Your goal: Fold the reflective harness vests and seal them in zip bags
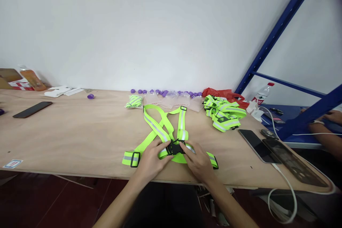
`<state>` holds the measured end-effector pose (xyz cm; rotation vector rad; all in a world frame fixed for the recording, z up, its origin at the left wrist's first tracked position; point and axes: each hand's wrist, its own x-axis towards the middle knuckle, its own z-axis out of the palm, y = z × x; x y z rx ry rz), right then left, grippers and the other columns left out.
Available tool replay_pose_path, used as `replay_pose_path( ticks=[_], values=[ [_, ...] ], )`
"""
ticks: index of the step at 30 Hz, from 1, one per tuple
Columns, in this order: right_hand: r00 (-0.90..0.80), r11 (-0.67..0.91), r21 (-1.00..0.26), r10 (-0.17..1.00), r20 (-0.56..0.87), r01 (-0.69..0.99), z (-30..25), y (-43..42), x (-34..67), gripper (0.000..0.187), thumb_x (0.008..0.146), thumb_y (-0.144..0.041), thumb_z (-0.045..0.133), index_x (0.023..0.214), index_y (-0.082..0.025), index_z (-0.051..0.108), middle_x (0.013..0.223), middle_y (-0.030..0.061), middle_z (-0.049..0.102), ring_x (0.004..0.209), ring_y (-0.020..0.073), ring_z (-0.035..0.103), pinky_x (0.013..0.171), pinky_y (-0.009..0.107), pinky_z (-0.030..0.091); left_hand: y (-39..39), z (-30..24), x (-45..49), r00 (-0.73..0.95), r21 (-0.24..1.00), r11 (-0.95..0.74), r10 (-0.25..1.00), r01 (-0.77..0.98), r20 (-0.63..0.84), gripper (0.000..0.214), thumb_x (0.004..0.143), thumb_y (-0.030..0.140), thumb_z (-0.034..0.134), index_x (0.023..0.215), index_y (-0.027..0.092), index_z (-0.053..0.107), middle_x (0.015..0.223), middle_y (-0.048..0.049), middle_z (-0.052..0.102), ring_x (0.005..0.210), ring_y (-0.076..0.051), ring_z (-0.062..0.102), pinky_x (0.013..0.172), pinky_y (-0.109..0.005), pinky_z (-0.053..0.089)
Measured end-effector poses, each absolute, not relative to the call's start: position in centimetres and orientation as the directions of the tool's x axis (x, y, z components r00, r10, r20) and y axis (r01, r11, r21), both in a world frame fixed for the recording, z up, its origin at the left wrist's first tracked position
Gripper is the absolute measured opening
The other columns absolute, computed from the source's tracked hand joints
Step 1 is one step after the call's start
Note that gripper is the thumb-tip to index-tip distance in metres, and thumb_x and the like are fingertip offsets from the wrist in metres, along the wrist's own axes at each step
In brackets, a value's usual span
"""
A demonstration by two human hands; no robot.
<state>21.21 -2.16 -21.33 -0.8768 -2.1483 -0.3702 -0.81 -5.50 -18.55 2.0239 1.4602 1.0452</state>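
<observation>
A yellow-green reflective vest [157,130] made of straps lies spread on the wooden table in front of me. At its lower middle is a black buckle [175,147], its two sides together. My left hand [153,156] pinches the buckle's left end between thumb and fingers. From the other side, my right hand [197,158] grips the buckle's right end. Black strap sliders [135,159] show at the vest's lower corners, outside both hands. Beyond the vest lie a bagged folded vest [134,102], clear plastic bags [171,100] and, to the right, a pile of similar vests [223,113].
Several purple caps [162,93] lie along the wall, by a red bag [226,95]. Phones [258,146] and a white cable [290,185] are at the right, a dark phone [32,109] at the left. Past the blue frame [278,32], another person's arm [324,135] shows.
</observation>
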Motion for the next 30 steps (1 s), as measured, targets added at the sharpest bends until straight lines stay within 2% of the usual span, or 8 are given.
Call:
replay_pose_path(
  ticks=[3,8,12,15,18,22,26,30],
  values=[
    [-0.518,0.718,-0.004,0.505,0.69,0.696,-21.4,-2.0,20.9,0.035,0.093,-0.011,0.05,0.122,-0.017,0.069,0.108,0.0153,0.068,0.096,0.0255,0.067,0.079,0.037,0.059,-4.7,-19.3,-0.7,0.211,0.621,-0.368,0.926,0.692,0.313,0.047,0.081,0.026,0.076,0.127,0.02,0.069,0.125,-0.012,0.069,0.119,-0.032,0.061,0.103,-0.046,0.049],
    [-0.557,0.725,-0.096,0.6,0.574,0.682,-21.0,-2.6,20.8,0.035,0.092,-0.019,0.057,0.127,-0.016,0.065,0.115,0.0169,0.066,0.102,0.027,0.066,0.081,0.038,0.06,-4.3,-19.5,-0.6,0.228,0.545,-0.35,0.932,0.762,0.28,0.047,0.08,0.029,0.079,0.126,0.022,0.069,0.124,-0.0117,0.07,0.119,-0.032,0.062,0.102,-0.047,0.051],
    [-0.608,0.728,-0.108,0.636,0.475,0.677,-20.3,-2.8,23.6,0.053,0.091,-0.036,0.064,0.142,-0.022,0.054,0.133,0.0155,0.062,0.119,0.0312,0.06,0.1,0.049,0.052,-5.6,-17.9,-1.5,0.268,0.419,-0.352,0.931,0.837,0.246,0.057,0.077,0.035,0.082,0.129,0.022,0.066,0.134,-0.0143,0.065,0.125,-0.036,0.059,0.108,-0.058,0.043],
    [-0.565,0.667,-0.159,0.714,0.413,0.728,-20.2,-2.7,27.9,0.068,0.086,-0.045,0.069,0.148,-0.025,0.047,0.141,0.0135,0.058,0.127,0.0333,0.056,0.11,0.056,0.041,-7.2,-16.7,-4.4,0.334,0.382,-0.438,0.891,0.814,0.309,0.048,0.089,0.038,0.069,0.136,0.028,0.059,0.142,-0.0093,0.059,0.132,-0.03,0.054,0.118,-0.057,0.03],
    [-0.464,0.537,-0.32,0.841,0.279,0.781,-20.5,-2.6,31.8,0.07,0.081,-0.045,0.073,0.145,-0.026,0.052,0.143,0.0122,0.058,0.13,0.0347,0.055,0.11,0.054,0.042,-8.7,-16.6,-8.5,0.389,0.368,-0.484,0.869,0.794,0.305,0.048,0.091,0.043,0.065,0.138,0.031,0.057,0.14,-0.0064,0.061,0.132,-0.028,0.053,0.12,-0.057,0.026],
    [-0.383,0.398,-0.575,0.911,0.153,0.715,-20.6,-2.9,33.6,0.056,0.08,-0.039,0.07,0.134,-0.025,0.063,0.14,0.0097,0.061,0.132,0.0324,0.054,0.112,0.049,0.042,-9.6,-17.7,-12.2,0.371,0.443,-0.428,0.904,0.788,0.214,0.04,0.092,0.043,0.063,0.128,0.028,0.065,0.133,-0.0088,0.064,0.123,-0.029,0.059,0.106,-0.044,0.047],
    [-0.326,0.302,-0.71,0.939,0.107,0.636,-20.2,-3.0,33.4,0.05,0.074,-0.037,0.075,0.122,-0.024,0.071,0.133,0.0091,0.067,0.131,0.0336,0.055,0.114,0.051,0.039,-10.0,-18.1,-13.0,0.332,0.506,-0.401,0.916,0.764,0.224,0.034,0.097,0.04,0.055,0.126,0.028,0.065,0.125,-0.0085,0.065,0.116,-0.026,0.06,0.097,-0.036,0.051],
    [-0.221,0.184,-0.903,0.97,0.103,0.389,-20.7,-3.0,33.1,0.053,0.069,-0.042,0.083,0.119,-0.026,0.073,0.129,0.0081,0.069,0.122,0.0319,0.061,0.109,0.049,0.046,-9.9,-17.9,-13.3,0.353,0.509,-0.41,0.912,0.757,0.209,0.037,0.093,0.042,0.061,0.128,0.029,0.065,0.122,-0.0073,0.065,0.111,-0.026,0.061,0.093,-0.034,0.052]
  ],
)
